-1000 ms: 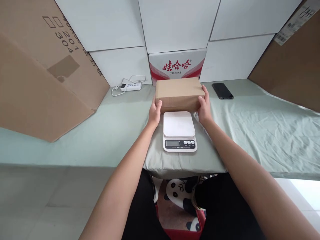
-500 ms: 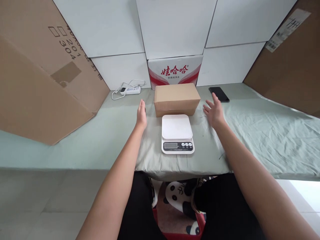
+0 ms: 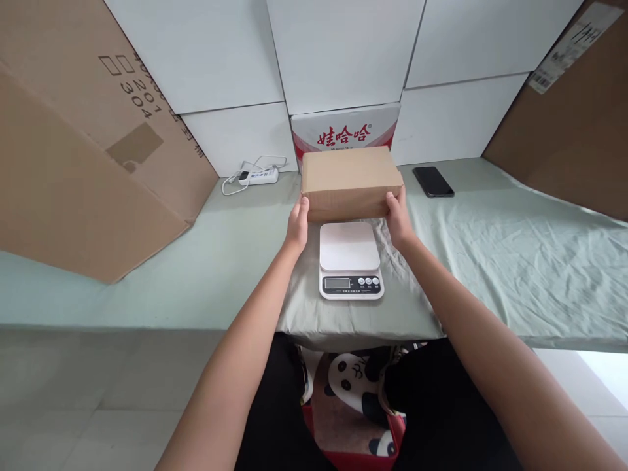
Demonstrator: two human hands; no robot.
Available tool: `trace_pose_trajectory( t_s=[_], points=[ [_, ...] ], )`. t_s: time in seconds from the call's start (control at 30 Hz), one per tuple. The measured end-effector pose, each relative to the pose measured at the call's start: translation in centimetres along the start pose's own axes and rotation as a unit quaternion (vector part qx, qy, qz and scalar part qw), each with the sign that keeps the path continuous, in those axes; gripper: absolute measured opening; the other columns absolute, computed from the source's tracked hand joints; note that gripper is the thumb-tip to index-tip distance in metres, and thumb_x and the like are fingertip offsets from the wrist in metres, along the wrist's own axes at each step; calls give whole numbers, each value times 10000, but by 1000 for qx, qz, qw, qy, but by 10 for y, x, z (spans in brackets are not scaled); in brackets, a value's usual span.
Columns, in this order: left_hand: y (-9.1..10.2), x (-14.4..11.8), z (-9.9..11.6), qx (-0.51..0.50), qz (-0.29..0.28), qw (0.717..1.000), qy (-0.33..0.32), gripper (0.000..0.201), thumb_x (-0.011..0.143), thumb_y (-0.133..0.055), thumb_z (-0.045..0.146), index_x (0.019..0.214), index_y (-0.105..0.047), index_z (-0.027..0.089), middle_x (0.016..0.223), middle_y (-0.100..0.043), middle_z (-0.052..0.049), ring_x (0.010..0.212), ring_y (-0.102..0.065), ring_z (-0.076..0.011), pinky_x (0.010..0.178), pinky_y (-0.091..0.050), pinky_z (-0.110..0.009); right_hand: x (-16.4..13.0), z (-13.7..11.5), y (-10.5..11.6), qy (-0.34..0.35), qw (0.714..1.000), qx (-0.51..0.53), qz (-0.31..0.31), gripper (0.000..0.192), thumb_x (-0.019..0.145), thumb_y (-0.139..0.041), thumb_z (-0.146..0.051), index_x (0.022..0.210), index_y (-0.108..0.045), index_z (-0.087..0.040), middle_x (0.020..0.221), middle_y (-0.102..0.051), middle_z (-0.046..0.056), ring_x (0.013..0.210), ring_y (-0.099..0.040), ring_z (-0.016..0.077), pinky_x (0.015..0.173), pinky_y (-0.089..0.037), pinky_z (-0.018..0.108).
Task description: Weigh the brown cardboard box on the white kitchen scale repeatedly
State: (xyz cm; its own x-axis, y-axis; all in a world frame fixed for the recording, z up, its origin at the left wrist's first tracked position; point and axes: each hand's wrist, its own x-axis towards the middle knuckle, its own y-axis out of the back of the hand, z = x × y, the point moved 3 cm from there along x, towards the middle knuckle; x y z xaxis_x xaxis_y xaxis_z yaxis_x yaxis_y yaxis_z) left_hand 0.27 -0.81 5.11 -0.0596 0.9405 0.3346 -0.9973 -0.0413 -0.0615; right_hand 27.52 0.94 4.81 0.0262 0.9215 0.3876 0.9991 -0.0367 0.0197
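A plain brown cardboard box (image 3: 350, 180) is held between both my hands just behind a small white kitchen scale (image 3: 350, 258). My left hand (image 3: 297, 222) presses the box's left end and my right hand (image 3: 398, 218) grips its right end. The box looks raised slightly off the green cloth, its front edge near the scale's platform. The scale's display and buttons face me.
A green cloth (image 3: 490, 242) covers the table. A black phone (image 3: 432, 181) lies to the right of the box, a white power strip (image 3: 258, 174) with cable to the left. A red-and-white printed carton (image 3: 343, 127) stands behind. Large cardboard sheets (image 3: 73, 150) lean at both sides.
Half a second ago both hands were open and apart from the box on the cloth. Now they have closed in on its two ends and it sits a little higher.
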Motion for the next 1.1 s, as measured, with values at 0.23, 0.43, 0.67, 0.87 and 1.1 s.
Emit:
trace_pose_trajectory(
  t_s=[0.23, 0.43, 0.67, 0.87, 1.1],
  points=[
    [-2, -38, 48, 21, -2, 999, -40, 907, 969, -508, 951, 1558, -675, 281, 1713, -662, -102, 1719, -481, -373, 1407, -423, -499, -46, -60, 1, 34, 999, -37, 15, 883, 988, -583, -801, 1762, -329, -461, 1889, -395, -27, 1796, -323, 324, 1513, -264, 607],
    [5, -103, 59, 53, -12, 998, -27, 862, 1040, -447, 884, 1633, -618, 281, 1664, -697, -138, 1692, -519, -365, 1394, -440, -527, -113, -81, 1, -8, 999, -35, 4, 858, 1009, -598, -787, 1762, -328, -476, 1917, -350, -37, 1817, -282, 328, 1524, -219, 633],
    [16, -129, 59, 56, -26, 998, -10, 799, 1068, -441, 842, 1611, -641, 291, 1623, -724, -145, 1674, -539, -385, 1374, -467, -575, -143, -89, -2, -17, 999, -30, -11, 829, 1012, -604, -782, 1738, -394, -443, 1898, -398, 4, 1819, -278, 360, 1509, -256, 671],
    [14, -129, 59, 55, -20, 998, 13, 773, 1069, -440, 835, 1586, -665, 307, 1598, -744, -133, 1638, -579, -392, 1365, -481, -589, -133, -89, 1, -23, 999, -36, 6, 760, 1014, -611, -766, 1692, -457, -459, 1867, -450, -5, 1783, -356, 359, 1499, -280, 674],
    [17, -134, 59, 61, -14, 998, 17, 764, 1069, -445, 833, 1574, -677, 307, 1611, -733, -135, 1631, -584, -394, 1352, -490, -581, -135, -86, 5, -27, 998, -49, 7, 752, 1031, -583, -763, 1699, -445, -446, 1871, -435, 7, 1785, -349, 358, 1496, -284, 673]
  ],
)
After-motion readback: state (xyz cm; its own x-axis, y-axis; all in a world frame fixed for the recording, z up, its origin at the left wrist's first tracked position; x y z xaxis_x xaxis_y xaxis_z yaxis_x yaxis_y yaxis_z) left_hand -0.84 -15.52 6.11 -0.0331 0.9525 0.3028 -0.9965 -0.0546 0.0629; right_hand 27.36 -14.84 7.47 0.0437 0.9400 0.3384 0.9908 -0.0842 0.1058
